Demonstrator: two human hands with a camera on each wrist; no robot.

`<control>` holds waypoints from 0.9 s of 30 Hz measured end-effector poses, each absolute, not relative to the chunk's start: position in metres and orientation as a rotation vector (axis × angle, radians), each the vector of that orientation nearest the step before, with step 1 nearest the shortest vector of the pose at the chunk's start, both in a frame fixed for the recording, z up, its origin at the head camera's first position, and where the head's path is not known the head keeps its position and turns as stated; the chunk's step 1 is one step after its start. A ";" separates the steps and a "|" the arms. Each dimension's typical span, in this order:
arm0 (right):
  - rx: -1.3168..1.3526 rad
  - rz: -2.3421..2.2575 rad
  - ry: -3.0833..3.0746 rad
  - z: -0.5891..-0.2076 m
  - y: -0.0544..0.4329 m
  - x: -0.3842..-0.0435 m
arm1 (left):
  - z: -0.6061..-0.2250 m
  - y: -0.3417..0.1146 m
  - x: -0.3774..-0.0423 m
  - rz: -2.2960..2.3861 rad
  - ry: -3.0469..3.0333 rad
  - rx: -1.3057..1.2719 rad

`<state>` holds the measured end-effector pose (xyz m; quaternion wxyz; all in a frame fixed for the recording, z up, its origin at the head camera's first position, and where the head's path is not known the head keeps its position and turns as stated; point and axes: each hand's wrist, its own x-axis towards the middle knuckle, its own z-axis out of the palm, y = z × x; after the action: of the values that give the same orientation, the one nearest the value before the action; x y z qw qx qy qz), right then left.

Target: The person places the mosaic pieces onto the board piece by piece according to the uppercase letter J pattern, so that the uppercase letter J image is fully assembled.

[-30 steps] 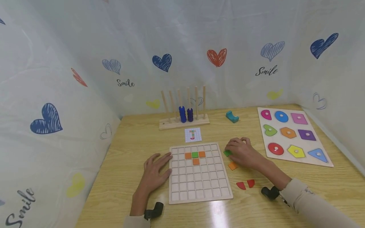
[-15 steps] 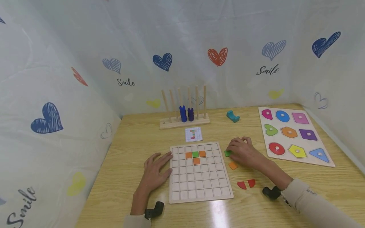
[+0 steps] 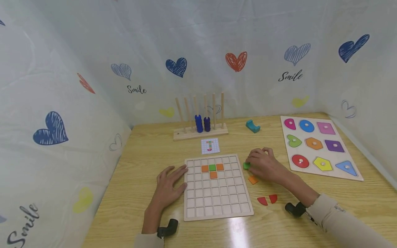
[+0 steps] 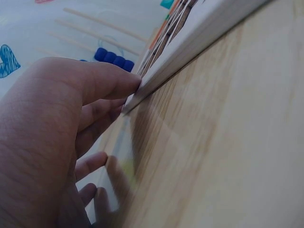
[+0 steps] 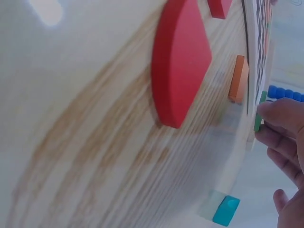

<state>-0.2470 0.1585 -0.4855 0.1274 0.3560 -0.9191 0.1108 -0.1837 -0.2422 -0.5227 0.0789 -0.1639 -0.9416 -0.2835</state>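
A wooden grid board (image 3: pixel 217 193) lies flat, with a green square between two orange squares (image 3: pixel 205 168) and a third orange square below it. My left hand (image 3: pixel 168 186) rests along the board's left side, fingertips at its edge in the left wrist view. To the right of the board, my right hand (image 3: pixel 263 166) pinches a green square tile (image 5: pixel 260 111) between thumb and fingers. Just below that hand lies a loose orange tile (image 3: pixel 253 180). Nearer the front are two red quarter-circle pieces (image 3: pixel 262 201).
Behind the board lies a pattern card (image 3: pixel 214 151). A wooden peg stand (image 3: pixel 180 135) with blue and purple beads stands farther back. A teal curved block (image 3: pixel 253 126) sits right of it, and a knobbed shape puzzle (image 3: pixel 305 156) lies on the right. A printed curtain (image 3: pixel 204 38) surrounds the table.
The green tile at my right fingertips has shifted very slightly. Both hands and the other pieces stay almost where they were.
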 end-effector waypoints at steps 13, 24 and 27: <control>1.066 0.458 -2.644 -0.477 0.153 -0.242 | -0.522 -0.243 -0.184 -0.857 -2.808 -0.499; 1.096 0.523 -2.614 -0.474 0.148 -0.238 | -0.525 -0.244 -0.184 -0.852 -2.794 -0.520; 1.115 0.527 -2.599 -0.474 0.147 -0.237 | -0.526 -0.244 -0.185 -0.855 -2.792 -0.523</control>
<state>-0.2375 0.1469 -0.4741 0.1320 0.3841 -0.8956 0.1815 -0.1847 -0.2444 -0.5256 0.0876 -0.1755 -0.9376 -0.2871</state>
